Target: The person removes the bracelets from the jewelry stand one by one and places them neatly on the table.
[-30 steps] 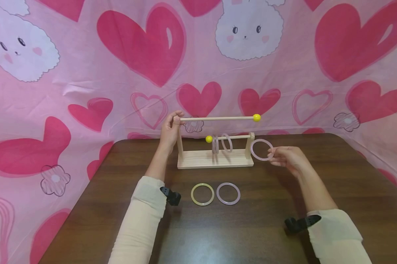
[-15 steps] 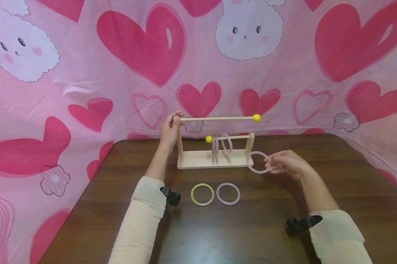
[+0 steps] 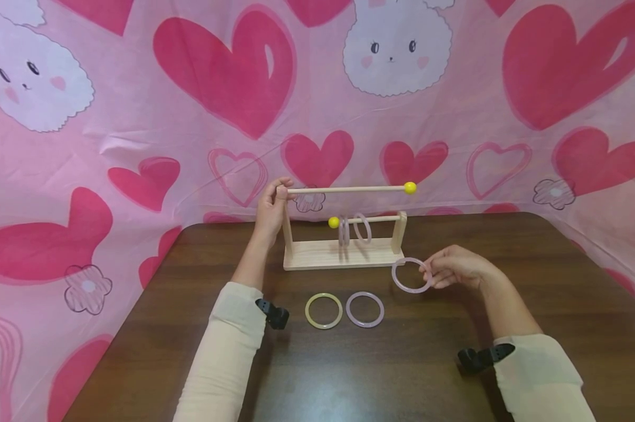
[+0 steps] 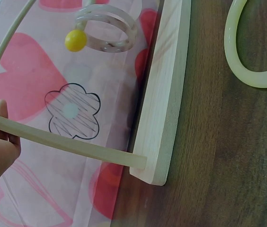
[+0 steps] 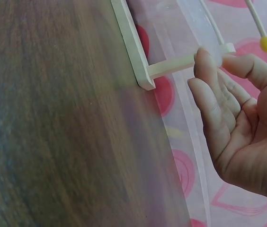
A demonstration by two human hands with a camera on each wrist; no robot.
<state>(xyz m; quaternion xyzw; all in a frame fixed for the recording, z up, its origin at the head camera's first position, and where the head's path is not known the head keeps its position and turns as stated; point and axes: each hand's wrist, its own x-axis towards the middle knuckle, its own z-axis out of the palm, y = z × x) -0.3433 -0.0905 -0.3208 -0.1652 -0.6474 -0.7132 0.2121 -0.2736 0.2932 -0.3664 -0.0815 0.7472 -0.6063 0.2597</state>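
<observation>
A wooden bangle stand (image 3: 344,254) has an upper and a lower bar, each tipped with a yellow ball. My left hand (image 3: 271,210) grips the top of its left post; the left wrist view shows fingers (image 4: 2,109) behind that post. Between thumb and fingertips my right hand (image 3: 458,268) pinches a pale pink bangle (image 3: 394,274), held in the air off the stand's right front corner. In the right wrist view this bangle is mostly blurred at the fingertips. Several pale bangles (image 3: 369,230) hang on the lower bar; the upper bar (image 3: 349,190) carries none.
On the brown table (image 3: 317,375), in front of the stand, a yellow-green bangle (image 3: 307,310) and a lilac bangle (image 3: 365,326) lie flat side by side. A pink heart-patterned cloth (image 3: 191,117) hangs behind the table. Black wrist cameras (image 3: 275,315) sit at both cuffs.
My right hand has lowered the pale pink bangle toward me and slightly left, from beside the stand's right post to near its front corner. The left hand keeps its place.
</observation>
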